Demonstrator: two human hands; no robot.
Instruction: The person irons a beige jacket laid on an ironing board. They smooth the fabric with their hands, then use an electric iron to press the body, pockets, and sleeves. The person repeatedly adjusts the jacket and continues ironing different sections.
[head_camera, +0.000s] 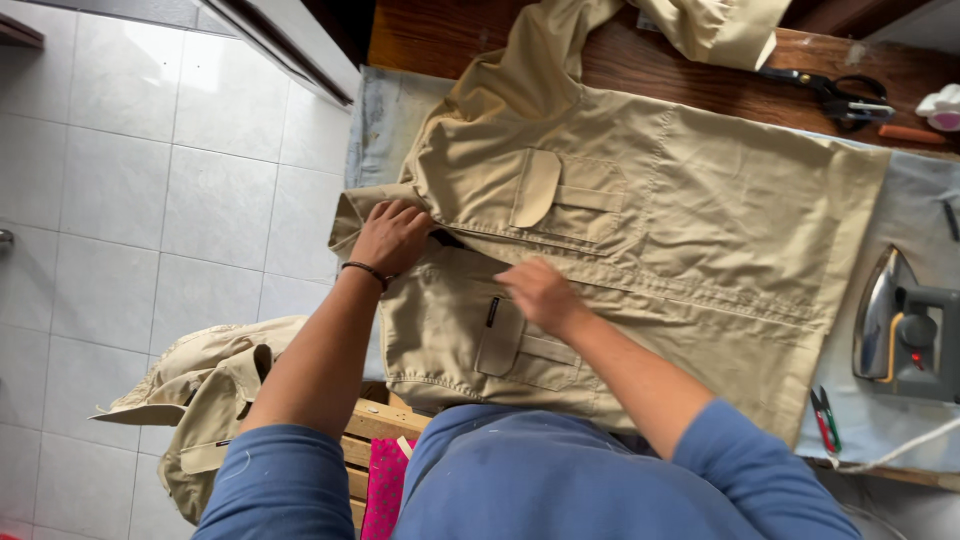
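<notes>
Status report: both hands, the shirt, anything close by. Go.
Left hand flat at collar end of khaki shirt. Right hand flat on its front placket. Iron stands apart, right.

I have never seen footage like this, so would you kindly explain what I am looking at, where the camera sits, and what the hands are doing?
There is no machine here: a person in a blue long-sleeved top works with two bare hands, filmed by a camera worn on the head, looking down. A beige cotton shirt with flap pockets lies spread on a pale padded ironing surface. The left hand, with a dark wristband, presses near the collar; the right hand rests flat on the shirt front. Neither has a closed grip on anything. A grey steam iron stands to the right, black-handled scissors lie at the top, and more beige garments hang lower left.
</notes>
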